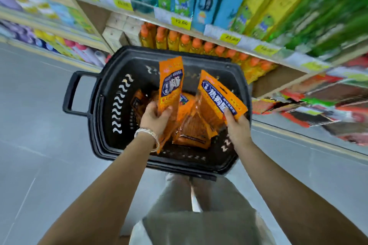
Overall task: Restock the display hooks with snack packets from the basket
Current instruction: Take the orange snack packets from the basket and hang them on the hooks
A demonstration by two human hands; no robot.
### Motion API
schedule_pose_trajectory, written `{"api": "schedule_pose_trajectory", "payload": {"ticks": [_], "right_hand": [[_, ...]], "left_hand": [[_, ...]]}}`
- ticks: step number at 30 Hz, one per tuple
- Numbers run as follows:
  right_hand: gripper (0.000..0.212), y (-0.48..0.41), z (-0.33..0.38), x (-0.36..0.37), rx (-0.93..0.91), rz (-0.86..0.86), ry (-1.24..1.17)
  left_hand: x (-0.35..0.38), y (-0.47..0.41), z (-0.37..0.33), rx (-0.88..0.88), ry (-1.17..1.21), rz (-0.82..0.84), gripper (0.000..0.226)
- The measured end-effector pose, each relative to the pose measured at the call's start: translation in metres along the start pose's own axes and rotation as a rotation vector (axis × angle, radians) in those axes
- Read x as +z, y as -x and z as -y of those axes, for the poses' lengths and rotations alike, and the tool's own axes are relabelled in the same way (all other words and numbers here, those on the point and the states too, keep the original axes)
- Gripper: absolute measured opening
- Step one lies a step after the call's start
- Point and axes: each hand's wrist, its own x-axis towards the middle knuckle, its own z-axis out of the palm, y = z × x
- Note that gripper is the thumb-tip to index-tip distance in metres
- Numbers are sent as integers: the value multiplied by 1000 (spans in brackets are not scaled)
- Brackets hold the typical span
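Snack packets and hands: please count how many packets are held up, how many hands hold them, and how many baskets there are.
Orange packets held up: 2, one in the left hand, one in the right hand
Hands: 2
Black basket: 1
Total: 5
More packets lie in the basket; their number is unclear.

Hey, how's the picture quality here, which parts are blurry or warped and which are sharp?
Head view: the shelves smear with motion blur, worst at the right edge; the wide lens bends them and the floor. The basket, both hands, left and right, and their orange packets stay fairly sharp. Lighting is even, no strong glare.
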Motion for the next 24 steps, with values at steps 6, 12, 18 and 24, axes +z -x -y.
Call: {"api": "schedule_pose_trajectory", "payload": {"ticks": [6, 12, 18, 24], "right_hand": [[34, 32, 30, -109, -146, -283, -373], [17, 67, 5, -258, -384, -371, -342], [14, 85, -3, -406, -513, -486, -193], [11, 93, 30, -512, -643, -594, -192]], "left_hand": [[43, 73, -61, 251, 52, -55, 13], [137, 168, -103, 468, 102, 85, 19], [240, 241, -151, 631, 123, 120, 34], [290, 284, -229, 766, 73, 133, 33]]}}
